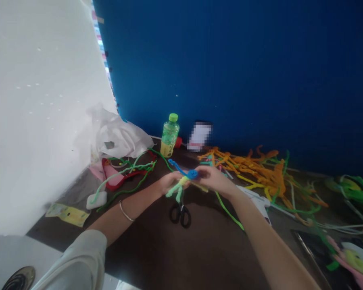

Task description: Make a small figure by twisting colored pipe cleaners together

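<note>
My left hand (171, 182) is closed on a small figure (179, 188) of fuzzy stems, with pale green limbs and a yellow middle. At its top is a blue coil (192, 174) with a blue stem sticking up to the left. The fingers of my right hand (211, 177) pinch the right side of this blue coil. A yellowish stem slants out below the right fingers. Black-handled scissors (180, 215) lie on the dark table just under the figure, their blades partly hidden.
A green-capped bottle (170, 136) and a phone (200, 136) stand behind the hands. Orange stems (260, 171) heap at the right, near a white glue gun (256, 200). A white plastic bag (121, 135), green stems and a white block (97, 200) are at the left.
</note>
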Motion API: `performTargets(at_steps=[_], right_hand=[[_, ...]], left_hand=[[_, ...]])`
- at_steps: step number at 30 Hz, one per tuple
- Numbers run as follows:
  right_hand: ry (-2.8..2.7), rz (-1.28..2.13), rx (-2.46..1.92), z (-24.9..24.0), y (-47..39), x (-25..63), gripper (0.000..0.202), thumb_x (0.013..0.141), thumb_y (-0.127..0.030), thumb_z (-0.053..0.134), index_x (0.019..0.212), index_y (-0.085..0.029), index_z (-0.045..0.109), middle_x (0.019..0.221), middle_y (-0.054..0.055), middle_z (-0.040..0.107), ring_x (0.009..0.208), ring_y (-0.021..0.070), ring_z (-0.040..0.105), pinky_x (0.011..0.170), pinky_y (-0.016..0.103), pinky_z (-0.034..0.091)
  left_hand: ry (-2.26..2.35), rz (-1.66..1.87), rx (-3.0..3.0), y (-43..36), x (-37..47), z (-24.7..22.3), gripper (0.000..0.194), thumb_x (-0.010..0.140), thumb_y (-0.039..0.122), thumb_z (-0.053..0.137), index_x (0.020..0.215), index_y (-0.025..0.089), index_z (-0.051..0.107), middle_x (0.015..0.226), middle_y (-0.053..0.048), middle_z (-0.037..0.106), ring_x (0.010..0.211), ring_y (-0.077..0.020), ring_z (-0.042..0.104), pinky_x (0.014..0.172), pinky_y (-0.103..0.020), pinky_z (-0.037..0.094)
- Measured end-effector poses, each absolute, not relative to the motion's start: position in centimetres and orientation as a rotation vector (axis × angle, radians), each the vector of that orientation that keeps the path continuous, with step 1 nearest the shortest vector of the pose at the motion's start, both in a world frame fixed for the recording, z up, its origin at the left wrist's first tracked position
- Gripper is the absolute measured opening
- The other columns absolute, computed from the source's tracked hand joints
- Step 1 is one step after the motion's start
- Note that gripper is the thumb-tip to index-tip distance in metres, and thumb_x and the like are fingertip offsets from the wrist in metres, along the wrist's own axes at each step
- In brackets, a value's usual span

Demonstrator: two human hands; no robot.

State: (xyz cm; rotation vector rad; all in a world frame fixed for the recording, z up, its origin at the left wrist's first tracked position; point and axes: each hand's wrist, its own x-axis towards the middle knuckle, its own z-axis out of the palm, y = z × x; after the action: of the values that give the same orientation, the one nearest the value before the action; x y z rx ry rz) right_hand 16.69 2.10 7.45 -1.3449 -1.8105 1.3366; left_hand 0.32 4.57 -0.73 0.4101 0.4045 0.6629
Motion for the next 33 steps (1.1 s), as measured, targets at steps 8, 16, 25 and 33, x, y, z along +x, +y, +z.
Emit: performTargets(at_steps=[8, 16, 25, 33], right_hand=[[-1.792, 1.578, -1.237, 6.3, 2.8, 17.6, 0.033, 0.062, -0.031, 0.07, 0.089, -0.014, 0.065, 0.082, 0.004, 0.067, 0.08, 0.0181, 0.059, 0.075, 0.029, 0.044], [-1.582, 1.764, -1.19, 6.0, 2.2, 17.3, 0.035, 0.062, -0.033, 0.07, 0.091, -0.014, 0.066, 0.083, 0.005, 0.068, 0.08, 0.0197, 0.061, 0.083, 0.035, 0.043], [-1.721, 1.563, -1.227, 6.5, 1.5, 17.4, 0.037, 0.066, -0.034, 0.067, 0.098, -0.014, 0.064, 0.094, 0.006, 0.067, 0.089, 0.0211, 0.059, 0.087, 0.038, 0.04], [-1.776, 1.49, -1.27, 6.6, 1.1, 17.4, 0.036, 0.067, -0.036, 0.065, 0.095, -0.014, 0.064, 0.09, 0.006, 0.067, 0.089, 0.022, 0.059, 0.084, 0.037, 0.042]], left_hand=[[0.483, 0.612, 0.453, 4.4, 0.5, -0.8, 0.01, 0.06, 0.007, 0.063, 0.07, 0.009, 0.059, 0.06, -0.006, 0.059, 0.058, -0.0125, 0.057, 0.059, -0.021, 0.045], [0.462, 0.797, 0.654, 4.4, 0.9, -1.4, 0.03, 0.055, 0.024, 0.074, 0.079, 0.011, 0.061, 0.066, -0.006, 0.061, 0.061, -0.0156, 0.057, 0.064, -0.03, 0.044], [0.734, 0.925, 0.971, 5.3, 0.6, -2.2, 0.04, 0.048, 0.035, 0.077, 0.072, 0.009, 0.059, 0.063, -0.002, 0.06, 0.056, -0.0098, 0.054, 0.059, -0.024, 0.041], [0.796, 0.927, 0.994, 4.8, 0.6, -1.4, 0.032, 0.049, 0.032, 0.076, 0.064, 0.01, 0.057, 0.052, 0.001, 0.057, 0.045, -0.0074, 0.049, 0.049, -0.021, 0.037]])
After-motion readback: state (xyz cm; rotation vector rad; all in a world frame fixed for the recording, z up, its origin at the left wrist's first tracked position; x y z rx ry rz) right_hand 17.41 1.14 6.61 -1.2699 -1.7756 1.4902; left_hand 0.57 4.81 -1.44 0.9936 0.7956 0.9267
